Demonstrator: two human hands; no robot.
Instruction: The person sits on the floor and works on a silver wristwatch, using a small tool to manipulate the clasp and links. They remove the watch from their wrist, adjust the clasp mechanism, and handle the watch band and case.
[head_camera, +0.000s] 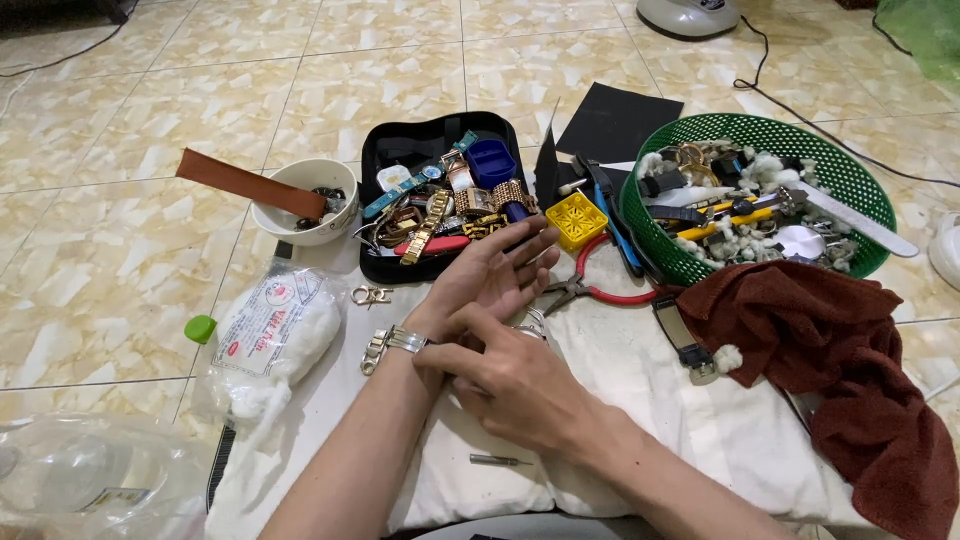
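I see the silver metal watch bracelet (392, 343) wrapped round my left wrist, over the white cloth (700, 400). My left hand (497, 275) lies palm up, fingers spread and holding nothing, while my right hand (510, 375) pinches the band at the wrist. Just beyond sit the black tray (375, 165) of watches, red-handled pliers (600, 290) and green basket (850, 180).

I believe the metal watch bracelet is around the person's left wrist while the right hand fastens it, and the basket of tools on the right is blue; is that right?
Not quite: the basket is green, not blue, as the head view shows. The rest stands: the metal watch bracelet sits around the wrist of the left hand, and the right hand is at it, though whether it is fastening it cannot be told.
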